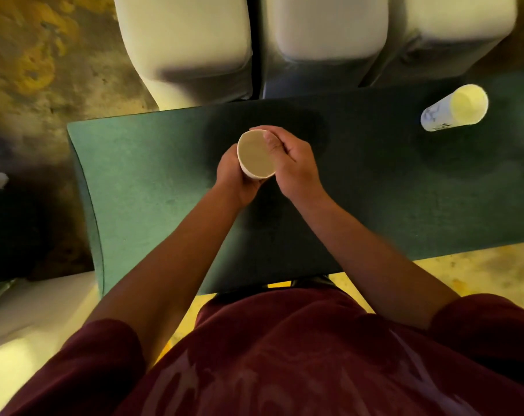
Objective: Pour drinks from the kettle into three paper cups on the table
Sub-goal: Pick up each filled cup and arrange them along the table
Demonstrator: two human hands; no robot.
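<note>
- Head view looks straight down on a green table [152, 187], with both of the person's hands meeting near its centre.
- Left hand [235, 181] is curled round the lower wall of a paper cup [256, 156] from about 7 o'clock; right hand [293, 168] grips it from 3 o'clock, thumb hooked over the rim.
- That cup is tipped so its mouth faces the camera; the inside looks dry and bare, though the dim yellow light makes this hard to be sure of.
- A second cup [454, 108], patterned on its outside, stands well apart at about 2 o'clock on the table; it too appears to hold nothing.
- A pale sliver at the right edge of the frame, near 3 o'clock, may be the third cup, but too little shows to tell.
- No kettle is in view.
- Judging from this, the task is at the setting-out stage: cups are being placed, no drink is poured, and all three pours are left.
</note>
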